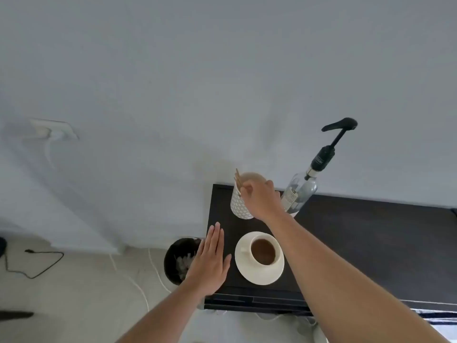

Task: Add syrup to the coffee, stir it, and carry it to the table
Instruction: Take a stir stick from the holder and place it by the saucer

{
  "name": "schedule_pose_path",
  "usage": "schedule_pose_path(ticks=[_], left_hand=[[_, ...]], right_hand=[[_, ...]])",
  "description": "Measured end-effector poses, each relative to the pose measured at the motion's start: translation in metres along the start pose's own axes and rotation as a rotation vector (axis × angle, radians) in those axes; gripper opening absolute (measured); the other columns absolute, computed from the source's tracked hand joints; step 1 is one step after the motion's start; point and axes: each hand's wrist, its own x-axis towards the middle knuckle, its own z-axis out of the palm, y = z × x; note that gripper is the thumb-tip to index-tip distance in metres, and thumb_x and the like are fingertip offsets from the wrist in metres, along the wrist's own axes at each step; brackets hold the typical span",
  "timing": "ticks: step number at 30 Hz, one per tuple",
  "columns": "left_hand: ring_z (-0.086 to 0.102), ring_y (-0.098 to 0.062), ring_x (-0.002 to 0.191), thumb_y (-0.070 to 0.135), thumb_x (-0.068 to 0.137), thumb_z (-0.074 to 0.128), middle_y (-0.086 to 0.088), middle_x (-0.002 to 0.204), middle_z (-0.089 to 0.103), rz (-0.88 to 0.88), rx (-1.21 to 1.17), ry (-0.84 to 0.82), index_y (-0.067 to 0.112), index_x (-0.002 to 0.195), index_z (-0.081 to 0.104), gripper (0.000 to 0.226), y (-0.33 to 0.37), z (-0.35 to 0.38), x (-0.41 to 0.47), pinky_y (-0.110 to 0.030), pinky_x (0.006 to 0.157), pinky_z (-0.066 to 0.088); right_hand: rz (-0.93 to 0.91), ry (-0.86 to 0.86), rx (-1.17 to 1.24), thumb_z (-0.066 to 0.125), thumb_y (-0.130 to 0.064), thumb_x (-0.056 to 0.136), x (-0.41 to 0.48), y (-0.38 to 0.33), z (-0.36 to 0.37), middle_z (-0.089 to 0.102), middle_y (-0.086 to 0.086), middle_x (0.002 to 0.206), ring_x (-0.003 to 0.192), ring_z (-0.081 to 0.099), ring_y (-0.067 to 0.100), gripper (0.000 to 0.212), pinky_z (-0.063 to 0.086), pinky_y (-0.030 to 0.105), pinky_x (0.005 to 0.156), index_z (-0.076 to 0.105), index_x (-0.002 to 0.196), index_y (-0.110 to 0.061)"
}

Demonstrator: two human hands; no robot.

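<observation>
On the far left, one wall socket [53, 129] sits on the pale wall, and one black cable [34, 264] lies on the floor below it. Next comes one dark bin [179, 258] on the floor, just beside the left end of the dark table [371, 243]. The left hand [210, 261] lies flat over the table's left edge, its fingers [215, 237] straight and together, holding nothing. To its right, one white cup of coffee [263, 251] stands on one white saucer [249, 271] on the table. Behind it stands one patterned holder [238, 206] with a few wooden stir sticks [238, 179]; the right hand [262, 199] reaches over its rim, fingers pinched on a stick. Furthest right stands one clear syrup bottle [300, 191] with a black pump, near the wall.
</observation>
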Motion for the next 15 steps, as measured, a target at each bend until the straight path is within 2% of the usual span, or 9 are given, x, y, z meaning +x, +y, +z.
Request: schedule_pose_path(ticks=[2,5,8,10,15], left_hand=[[-0.03,-0.026,0.173,0.06,0.118,0.006,-0.005,0.183,-0.04,-0.013,0.015,0.045,0.013,0.178,-0.023,0.081,-0.001,0.006,0.001,-0.046,0.144,0.0],[-0.028,-0.024,0.174,0.061,0.117,0.003,-0.002,0.184,-0.039,-0.015,0.018,0.119,0.015,0.177,-0.024,0.08,-0.002,0.018,0.003,-0.047,0.145,0.003],[-0.022,-0.025,0.175,0.059,0.119,0.008,-0.004,0.187,-0.033,0.001,0.029,0.148,0.014,0.179,-0.018,0.079,-0.004,0.024,0.003,-0.05,0.144,0.01],[-0.018,-0.025,0.176,0.059,0.12,0.011,-0.004,0.189,-0.028,-0.008,0.035,0.16,0.014,0.18,-0.013,0.079,-0.005,0.025,0.003,-0.052,0.144,0.015],[-0.013,-0.025,0.177,0.057,0.121,0.015,-0.005,0.19,-0.022,-0.012,0.051,0.177,0.013,0.181,-0.008,0.078,-0.004,0.026,0.003,-0.052,0.143,0.019]], right_hand=[[0.014,0.067,-0.042,0.045,-0.028,0.119,0.011,-0.001,0.0,0.065,0.004,0.112,0.125,0.059,0.031,0.034,0.05,0.055,0.106,0.079,0.12,-0.024],[0.063,0.057,-0.083,0.054,-0.019,0.114,0.026,0.001,0.0,0.079,0.005,0.107,0.12,0.062,0.031,0.032,0.041,0.047,0.092,0.083,0.102,-0.021],[0.052,0.03,-0.082,0.067,-0.023,0.11,0.034,0.0,-0.001,0.083,0.004,0.112,0.113,0.064,0.028,0.022,0.043,0.052,0.099,0.089,0.105,-0.024],[0.054,0.032,-0.082,0.071,-0.026,0.109,0.039,-0.001,-0.001,0.083,0.003,0.113,0.116,0.066,0.028,0.019,0.043,0.054,0.104,0.089,0.104,-0.026],[0.048,0.036,-0.104,0.07,-0.028,0.109,0.045,-0.001,0.003,0.082,0.002,0.109,0.117,0.068,0.03,0.017,0.038,0.051,0.097,0.086,0.102,-0.027]])
